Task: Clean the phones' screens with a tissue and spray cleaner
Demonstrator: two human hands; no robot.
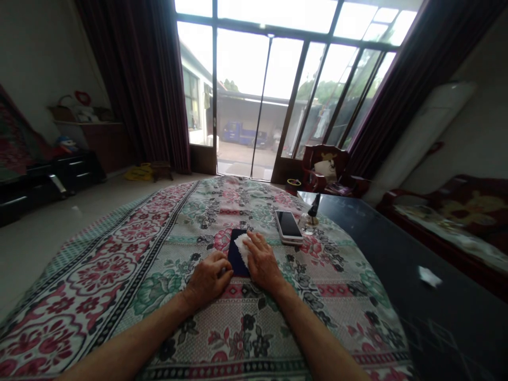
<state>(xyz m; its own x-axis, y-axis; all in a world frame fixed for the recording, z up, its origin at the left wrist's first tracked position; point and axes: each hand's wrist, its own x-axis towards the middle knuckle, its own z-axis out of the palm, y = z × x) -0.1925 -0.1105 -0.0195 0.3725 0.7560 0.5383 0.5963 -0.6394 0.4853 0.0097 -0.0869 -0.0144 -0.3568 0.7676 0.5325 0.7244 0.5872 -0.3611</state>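
Note:
A flat, dark blue rectangular thing like a small booklet (235,260) lies on the patterned tablecloth (178,317) in front of me. My left hand (210,276) has its fingers curled, with thumb and fingertips at the near left edge of the blue thing. Over its right part, my right hand (262,260) presses down on a crumpled white tissue (240,246), fingers bent across it. Much of the tissue and the right side of the blue thing are hidden under that hand.
Right of my hands lies a white-framed phone (289,226), seemingly stacked on something. Behind it stands a glass bottle with a black top (311,216). A dark table (397,296) adjoins on the right, with a crumpled white piece (429,276) on it. A wooden chair (327,166) stands beyond.

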